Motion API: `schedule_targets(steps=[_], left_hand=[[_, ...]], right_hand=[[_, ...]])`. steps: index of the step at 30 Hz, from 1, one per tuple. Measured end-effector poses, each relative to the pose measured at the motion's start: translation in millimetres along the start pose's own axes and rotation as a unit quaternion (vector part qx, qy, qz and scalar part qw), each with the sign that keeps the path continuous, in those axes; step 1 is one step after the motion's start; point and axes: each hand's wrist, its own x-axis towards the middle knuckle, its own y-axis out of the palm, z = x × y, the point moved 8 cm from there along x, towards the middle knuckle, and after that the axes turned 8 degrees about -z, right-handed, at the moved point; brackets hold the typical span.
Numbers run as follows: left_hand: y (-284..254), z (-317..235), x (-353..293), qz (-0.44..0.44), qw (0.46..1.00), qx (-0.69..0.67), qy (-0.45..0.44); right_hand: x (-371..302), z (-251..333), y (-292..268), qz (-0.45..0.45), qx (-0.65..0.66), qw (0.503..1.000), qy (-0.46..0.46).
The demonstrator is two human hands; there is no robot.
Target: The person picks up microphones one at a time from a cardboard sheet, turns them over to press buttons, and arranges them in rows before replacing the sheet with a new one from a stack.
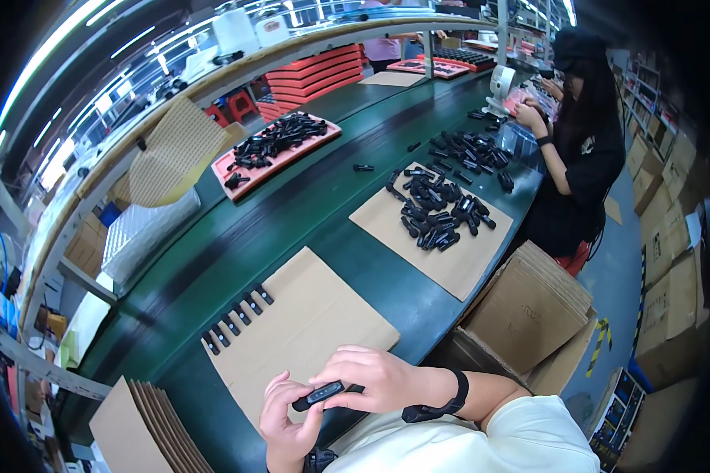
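Between both hands, just above the near edge of a cardboard sheet [318, 306], is a small black oblong device [320, 396] with small marks along its upper face. The fingers and thumb of my left hand [285, 416] pinch its left end. My right hand [375, 380] grips its right end, with the fingertips partly covering it. On the sheet's far left edge, several similar black pieces [235, 317] lie side by side in a slanting row.
A second cardboard sheet [461, 268] carries a heap of black pieces [438, 209]; more lie loose beyond. A red tray [323, 135] of black parts sits farther back on the green belt [292, 217]. Cardboard boxes [528, 311] stand right; a co-worker [588, 142] works beyond them.
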Motion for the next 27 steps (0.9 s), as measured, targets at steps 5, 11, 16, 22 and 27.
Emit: schedule_targets(steps=[5, 11, 16, 22, 27], left_hand=[[-24.4, 8.1, -5.6, -0.006, 1.000, 0.012, 0.016], [-58.3, 24.3, -14.1, -0.023, 0.999, 0.036, 0.014], [-84.3, 40.1, -21.2, -0.056, 0.997, 0.047, -0.011], [-100.5, 46.8, -13.7, -0.061, 0.992, 0.108, -0.013], [-90.3, 57.4, 0.9, -0.049, 0.992, 0.105, -0.056]], right_hand=[[11.1, -0.7, 29.9, 0.058, -0.013, 0.998, 0.006], [25.6, -5.9, 72.8, 0.109, -0.023, 0.994, 0.007], [40.2, -12.7, 104.8, 0.136, -0.019, 0.991, 0.006], [55.4, -27.6, 125.4, 0.162, 0.029, 0.986, 0.005], [59.7, -47.4, 114.3, 0.151, 0.017, 0.988, -0.001]])
